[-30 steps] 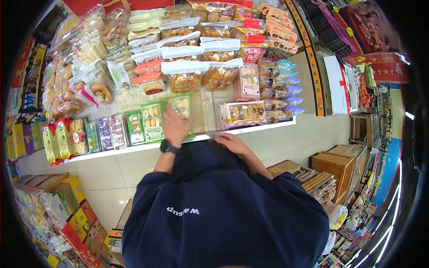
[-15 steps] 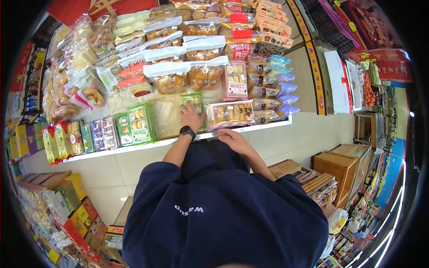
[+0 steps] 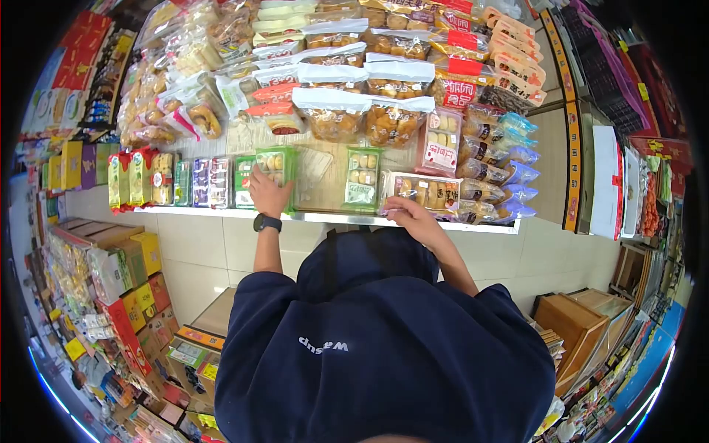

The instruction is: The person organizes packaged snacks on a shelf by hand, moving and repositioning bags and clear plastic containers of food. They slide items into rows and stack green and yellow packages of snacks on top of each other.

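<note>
My left hand (image 3: pixel 270 196), with a dark watch on the wrist, spans the near end of a green-edged pack of round pastries (image 3: pixel 275 164), fingers and thumb at its sides. To the right, across a bare stretch of shelf, a similar green pastry pack (image 3: pixel 362 176) lies by itself. My right hand (image 3: pixel 410 215) is at the shelf's front edge, touching the near left corner of a wide white-and-brown pastry pack (image 3: pixel 428 190). Its fingers are loosely stretched, holding nothing. Behind that pack leans a pink pastry pack (image 3: pixel 441 140).
Rows of bagged pastries (image 3: pixel 332 111) fill the back of the display shelf (image 3: pixel 325 216). Small upright packs (image 3: pixel 201 181) line its front left. Stacked cartons (image 3: pixel 140 310) stand at the lower left, and a wooden cabinet (image 3: pixel 572 328) at the lower right.
My left hand has moved left from the lone green pack to the other green pack. My right hand has shifted onto the corner of the wide pack. The view has turned.
</note>
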`<state>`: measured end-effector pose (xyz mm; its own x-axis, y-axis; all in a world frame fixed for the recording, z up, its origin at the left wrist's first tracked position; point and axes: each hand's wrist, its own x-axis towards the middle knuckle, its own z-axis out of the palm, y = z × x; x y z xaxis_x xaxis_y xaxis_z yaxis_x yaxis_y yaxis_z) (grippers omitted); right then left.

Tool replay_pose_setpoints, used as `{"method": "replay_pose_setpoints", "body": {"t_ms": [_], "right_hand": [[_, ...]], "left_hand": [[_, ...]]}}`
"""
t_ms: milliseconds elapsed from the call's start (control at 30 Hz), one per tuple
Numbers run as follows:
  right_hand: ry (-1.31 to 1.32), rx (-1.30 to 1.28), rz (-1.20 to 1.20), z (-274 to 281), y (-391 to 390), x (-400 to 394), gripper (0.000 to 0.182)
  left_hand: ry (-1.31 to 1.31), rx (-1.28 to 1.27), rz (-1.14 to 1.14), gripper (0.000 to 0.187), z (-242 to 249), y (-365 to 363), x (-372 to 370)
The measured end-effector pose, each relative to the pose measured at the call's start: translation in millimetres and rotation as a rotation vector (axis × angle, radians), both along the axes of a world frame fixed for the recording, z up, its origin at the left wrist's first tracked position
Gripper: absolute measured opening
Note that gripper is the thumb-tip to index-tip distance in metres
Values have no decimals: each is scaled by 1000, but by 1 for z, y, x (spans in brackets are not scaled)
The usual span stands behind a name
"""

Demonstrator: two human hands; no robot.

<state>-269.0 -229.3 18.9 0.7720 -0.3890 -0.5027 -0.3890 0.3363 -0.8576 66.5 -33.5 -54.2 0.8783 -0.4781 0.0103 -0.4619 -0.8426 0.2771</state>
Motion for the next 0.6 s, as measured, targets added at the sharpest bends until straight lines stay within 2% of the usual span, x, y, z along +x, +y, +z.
{"method": "replay_pose_setpoints", "body": {"t_ms": [33, 167, 267, 333, 400, 600], "right_hand": [[5, -30, 19, 1, -1, 2, 42], [7, 0, -21, 11, -5, 6, 42], [-11, 26, -81, 7, -5, 2, 41], [-3, 22, -103, 7, -7, 3, 40], [6, -11, -111, 6, -6, 3, 41], [2, -98, -173, 3, -9, -6, 39]], "left_hand": [[126, -10, 13, 103, 0, 2, 7], [100, -39, -9, 106, 16, -9, 0], [226, -92, -18, 107, 27, -33, -37], [171, -179, -207, 111, 3, -51, -63], [330, -26, -196, 111, 26, -86, -99], [400, 62, -254, 111, -5, -137, -148]]}}
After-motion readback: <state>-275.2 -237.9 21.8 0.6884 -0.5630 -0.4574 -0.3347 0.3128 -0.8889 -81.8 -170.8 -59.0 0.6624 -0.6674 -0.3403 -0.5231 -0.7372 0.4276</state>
